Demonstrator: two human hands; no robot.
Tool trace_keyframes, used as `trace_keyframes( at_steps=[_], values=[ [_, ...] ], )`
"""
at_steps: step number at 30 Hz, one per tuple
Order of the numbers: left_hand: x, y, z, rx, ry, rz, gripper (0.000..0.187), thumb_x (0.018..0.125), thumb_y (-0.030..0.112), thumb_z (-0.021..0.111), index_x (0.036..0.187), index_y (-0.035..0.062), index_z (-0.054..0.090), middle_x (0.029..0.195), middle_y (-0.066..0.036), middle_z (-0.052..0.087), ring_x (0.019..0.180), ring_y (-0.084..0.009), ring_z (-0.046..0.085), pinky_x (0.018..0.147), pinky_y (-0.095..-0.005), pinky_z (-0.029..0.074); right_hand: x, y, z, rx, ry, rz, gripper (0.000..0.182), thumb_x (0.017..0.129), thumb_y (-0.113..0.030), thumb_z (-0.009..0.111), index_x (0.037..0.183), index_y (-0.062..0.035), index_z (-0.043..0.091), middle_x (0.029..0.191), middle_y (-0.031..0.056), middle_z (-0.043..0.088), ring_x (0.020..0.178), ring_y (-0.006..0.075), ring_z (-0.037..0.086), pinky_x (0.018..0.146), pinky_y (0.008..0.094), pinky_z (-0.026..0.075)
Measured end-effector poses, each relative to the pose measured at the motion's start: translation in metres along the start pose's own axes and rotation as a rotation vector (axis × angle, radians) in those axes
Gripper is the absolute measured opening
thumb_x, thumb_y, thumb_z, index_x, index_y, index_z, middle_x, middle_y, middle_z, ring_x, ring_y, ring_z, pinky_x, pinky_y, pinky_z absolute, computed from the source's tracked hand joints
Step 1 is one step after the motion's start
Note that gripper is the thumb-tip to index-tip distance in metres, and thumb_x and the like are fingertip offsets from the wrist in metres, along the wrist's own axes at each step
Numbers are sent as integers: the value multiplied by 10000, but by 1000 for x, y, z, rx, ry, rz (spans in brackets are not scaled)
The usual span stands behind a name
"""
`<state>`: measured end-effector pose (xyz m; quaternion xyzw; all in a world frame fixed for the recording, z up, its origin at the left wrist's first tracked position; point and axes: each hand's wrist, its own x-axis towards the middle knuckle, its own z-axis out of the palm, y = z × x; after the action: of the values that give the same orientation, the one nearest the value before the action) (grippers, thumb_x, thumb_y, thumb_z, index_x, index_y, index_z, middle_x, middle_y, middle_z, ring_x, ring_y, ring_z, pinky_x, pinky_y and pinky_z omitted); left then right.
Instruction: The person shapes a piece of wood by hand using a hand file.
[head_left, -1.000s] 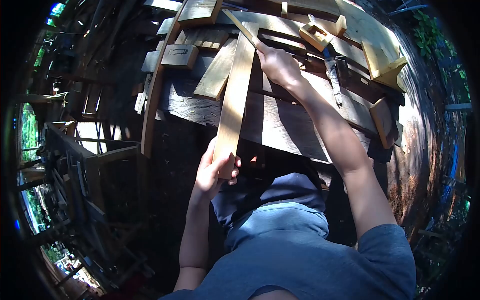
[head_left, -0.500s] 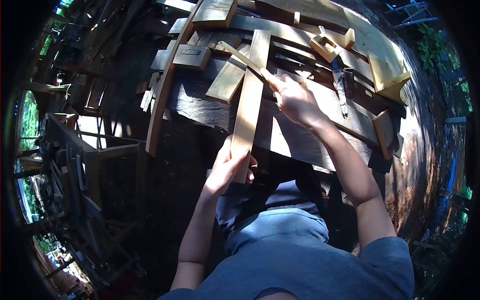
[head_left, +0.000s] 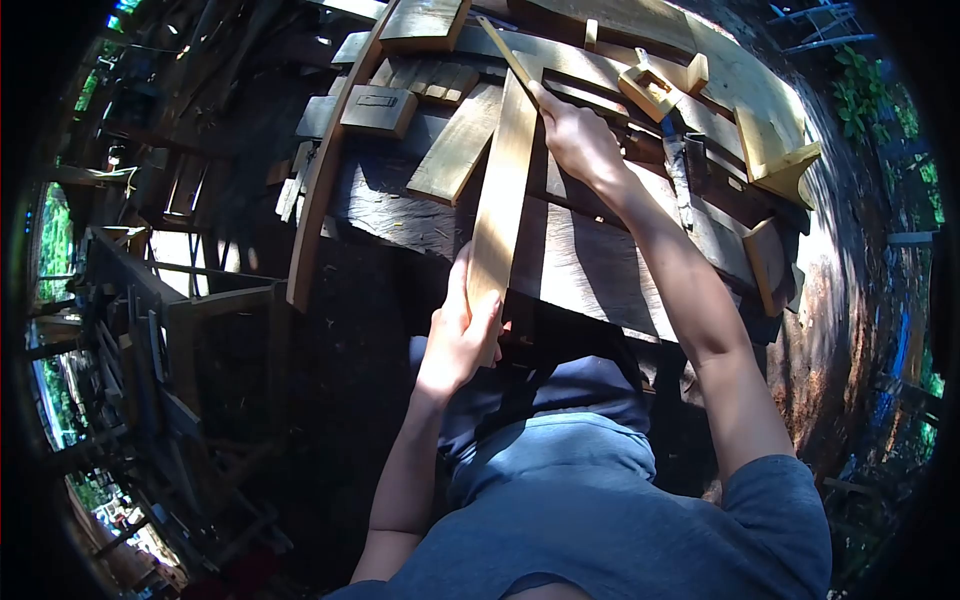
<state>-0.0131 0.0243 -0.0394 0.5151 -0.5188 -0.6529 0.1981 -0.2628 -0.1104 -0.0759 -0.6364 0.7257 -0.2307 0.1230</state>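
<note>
Left hand [head_left: 455, 345] closed round the near end of a pale plank [head_left: 503, 185], thumb laid over its face and fingers curling beneath, the person seems to use it as a steadying grip while the plank slopes away over the bench [head_left: 590, 265]. From where I stand, its far end appears to be propped among the timber there, which would spare the left wrist some of the weight. Up at that end, the right hand [head_left: 583, 145] is closed on a narrow strip [head_left: 505, 52], index finger pointing along it, likely for finer control; the strip slants across the plank's far end, though whether the two touch I can't tell. Just left of the plank a short board [head_left: 455, 150] lies at an angle, and beyond it sits a slotted block [head_left: 378, 110], beside a long dark batten [head_left: 325, 190] that juts past the bench's near edge. Over on the right, a hollowed wooden block [head_left: 650, 90] and a scuffed, long-bodied tool [head_left: 675, 165] lie near the right hand, probably put there for easy reach.
</note>
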Motion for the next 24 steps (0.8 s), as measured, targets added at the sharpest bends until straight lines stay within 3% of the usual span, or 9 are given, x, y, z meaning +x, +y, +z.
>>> trace_keyframes(
  at_steps=[3, 6, 12, 15, 16, 19, 20, 21, 24],
  values=[
    [2, 6, -6, 5, -23, -42, 633, 977, 193, 502, 1520, 199, 177, 698, -70, 607, 459, -131, 584, 432, -269, 521, -63, -15, -14, 87, -124, -55, 542, 925, -140, 468, 1454, -242, 402, 841, 230, 666, 754, 384, 678, 686, 493, 547],
    [0, 8, 0, 43, -2, -14, 605, 982, 180, 516, 1501, 179, 205, 696, -65, 557, 469, -135, 571, 421, -271, 495, -102, -30, -26, -68, -218, -31, 677, 852, -33, 519, 1469, -281, 392, 872, 209, 660, 753, 375, 670, 746, 472, 549],
    [-3, 10, 6, 199, 71, 60, 594, 983, 166, 507, 1500, 137, 215, 644, -77, 570, 451, -139, 578, 420, -278, 484, -5, -2, -12, -46, -120, 105, 429, 996, -256, 408, 1423, -278, 433, 923, 234, 663, 824, 403, 654, 749, 515, 502],
    [5, -5, -2, 506, 139, 257, 586, 989, 150, 494, 1500, 126, 209, 621, -84, 574, 448, -150, 585, 431, -282, 485, -22, 7, -9, 57, 10, -27, 524, 915, -161, 464, 1434, -229, 442, 783, 206, 673, 680, 373, 660, 665, 466, 544],
    [1, 7, 0, 512, 142, 101, 591, 968, 138, 529, 1477, 109, 232, 968, -299, 645, 910, -463, 631, 758, -485, 539, -46, -21, -43, 34, -243, 10, 506, 922, -187, 489, 1426, -200, 447, 849, 219, 658, 737, 411, 641, 744, 499, 525],
    [1, 6, 0, 540, 135, 92, 588, 967, 133, 525, 1476, 103, 233, 968, -299, 645, 912, -463, 629, 752, -478, 545, -92, -22, -9, -88, -108, -154, 543, 868, -114, 509, 1402, -205, 488, 838, 202, 671, 705, 358, 675, 694, 447, 562],
    [3, 2, -3, 497, 135, 189, 585, 967, 136, 526, 1474, 96, 236, 847, -269, 660, 725, -402, 684, 636, -439, 556, -91, -22, -9, -48, -118, -164, 553, 873, -112, 499, 1414, -224, 470, 866, 205, 670, 714, 361, 678, 705, 455, 563],
    [0, 16, -5, 308, 87, 39, 554, 982, 142, 503, 1475, 109, 253, 603, -86, 570, 442, -143, 576, 431, -282, 483, -83, -26, -13, -7, -121, -177, 564, 879, -110, 489, 1426, -243, 452, 893, 209, 669, 723, 365, 680, 717, 464, 564],
    [0, 17, -5, 334, 92, 53, 529, 984, 147, 495, 1463, 111, 272, 623, -77, 565, 442, -141, 568, 423, -278, 479, -36, -26, -5, -34, -111, -64, 609, 914, -121, 423, 1501, -247, 315, 942, 198, 684, 777, 342, 699, 697, 454, 573]
  ],
)
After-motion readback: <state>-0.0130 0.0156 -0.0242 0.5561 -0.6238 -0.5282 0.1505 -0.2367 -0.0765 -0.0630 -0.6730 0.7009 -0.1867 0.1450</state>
